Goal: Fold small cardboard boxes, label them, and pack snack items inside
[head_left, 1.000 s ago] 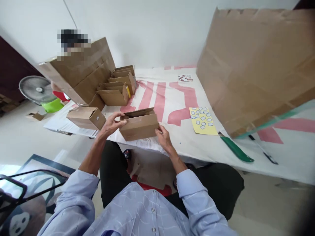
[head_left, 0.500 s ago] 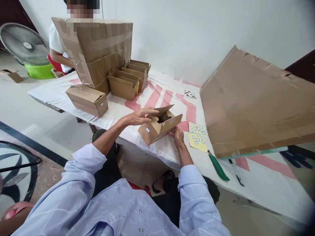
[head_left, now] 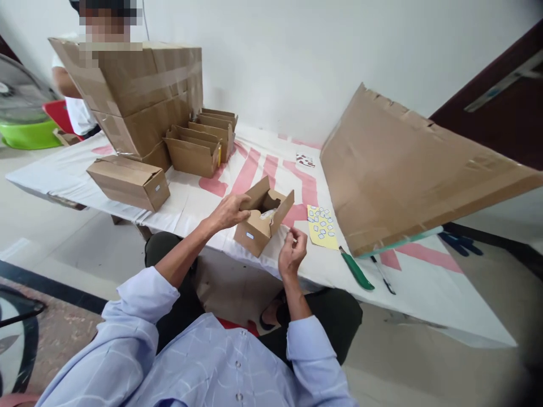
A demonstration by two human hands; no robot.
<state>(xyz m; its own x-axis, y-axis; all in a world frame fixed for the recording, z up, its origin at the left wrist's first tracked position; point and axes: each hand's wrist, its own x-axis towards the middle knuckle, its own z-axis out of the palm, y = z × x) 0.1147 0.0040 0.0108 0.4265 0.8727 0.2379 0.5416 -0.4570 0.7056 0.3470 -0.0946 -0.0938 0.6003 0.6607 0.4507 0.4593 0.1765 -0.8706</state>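
Head view: L hand (head_left: pixel 229 212) on open carton (head_left: pixel 253 236), label too small to read

Carton's mid-table, by near edge; blue-edged label (head_left: pixel 250 236) on near end. Long axis runs near-left to far-right, open top up, side flaps raised. L hand grips its near-left corner, thumb vs. fingers. R hand (head_left: pixel 292 251) just right of it, fingers curled; can't tell if holding anything. Closed box (head_left: pixel 127 183) at left: small label on near-right end, illegible. Yellow sheet (head_left: pixel 318 240) to right w/ blue-edged labels, text n/r. Tablecloth (head_left: pixel 190 195): big red strokes, partly covered.
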